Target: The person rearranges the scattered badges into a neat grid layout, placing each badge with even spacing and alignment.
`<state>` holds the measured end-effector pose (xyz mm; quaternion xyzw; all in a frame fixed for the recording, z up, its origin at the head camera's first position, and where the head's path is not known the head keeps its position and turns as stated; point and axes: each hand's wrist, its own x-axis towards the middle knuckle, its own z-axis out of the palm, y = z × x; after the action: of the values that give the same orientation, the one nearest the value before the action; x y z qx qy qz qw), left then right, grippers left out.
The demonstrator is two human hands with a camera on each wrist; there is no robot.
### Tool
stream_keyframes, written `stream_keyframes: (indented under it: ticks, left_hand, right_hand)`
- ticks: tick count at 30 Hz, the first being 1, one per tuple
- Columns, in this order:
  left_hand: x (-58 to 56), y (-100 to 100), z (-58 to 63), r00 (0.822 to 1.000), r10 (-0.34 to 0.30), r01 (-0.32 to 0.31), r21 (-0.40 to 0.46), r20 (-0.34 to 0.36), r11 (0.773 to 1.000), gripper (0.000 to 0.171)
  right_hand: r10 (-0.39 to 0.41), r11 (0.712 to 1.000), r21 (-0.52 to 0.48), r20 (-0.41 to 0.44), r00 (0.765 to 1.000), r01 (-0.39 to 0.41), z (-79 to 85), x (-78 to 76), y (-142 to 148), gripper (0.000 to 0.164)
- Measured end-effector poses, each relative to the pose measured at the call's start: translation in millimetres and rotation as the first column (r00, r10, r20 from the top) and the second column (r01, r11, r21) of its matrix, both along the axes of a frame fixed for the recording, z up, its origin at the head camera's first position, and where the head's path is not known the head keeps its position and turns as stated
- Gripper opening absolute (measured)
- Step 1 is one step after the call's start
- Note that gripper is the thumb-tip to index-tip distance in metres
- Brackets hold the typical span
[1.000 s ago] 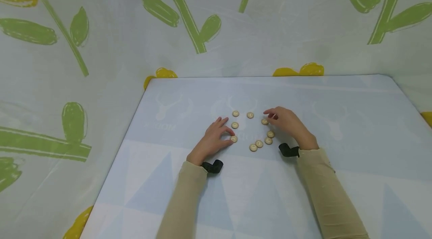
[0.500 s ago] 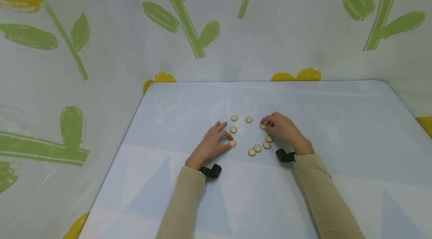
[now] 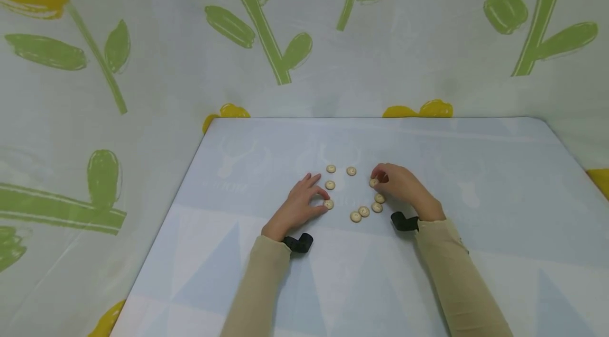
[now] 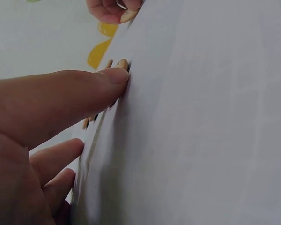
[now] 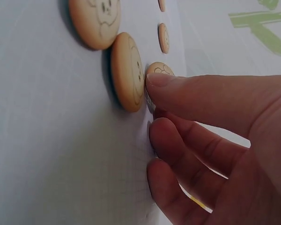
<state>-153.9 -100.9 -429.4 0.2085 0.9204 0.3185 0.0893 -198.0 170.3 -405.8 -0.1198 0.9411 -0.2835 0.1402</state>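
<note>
Several small round tan discs, each with a line-drawn picture like a printed biscuit, lie on the table in a loose ring. In the head view my left hand [image 3: 295, 206] pinches the left disc [image 3: 329, 204] between thumb and index finger, its other fingers spread on the table. My right hand [image 3: 404, 185] holds the far right disc [image 3: 374, 183] by its edge with thumb and fingertips. Close to that disc lie two more, the nearer one [image 5: 127, 72] large in the right wrist view. In the left wrist view my thumb [image 4: 117, 76] presses on the disc's edge.
Beyond my left hand lie a disc [image 3: 330, 185] and two others along the far side. Two touching discs [image 3: 360, 214] lie at the near side. The pale blue-and-white table [image 3: 476, 168] ends at a flower-print curtain [image 3: 361, 73].
My right hand has come down onto the far right disc and now pinches it, moving it slightly right. My left hand keeps hold of its disc. The head view has tilted a little upward.
</note>
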Motion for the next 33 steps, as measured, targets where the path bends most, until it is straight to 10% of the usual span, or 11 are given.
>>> stream_keyframes:
  ticks: [33]
  left_hand:
    - [0.0, 2.8, 1.8, 1.000, -0.006, 0.006, -0.004, -0.025, 1.000, 0.015]
  right_hand:
    - [-0.010, 0.999, -0.046, 0.073, 0.997, 0.013, 2.0, -2.0, 8.4, 0.020]
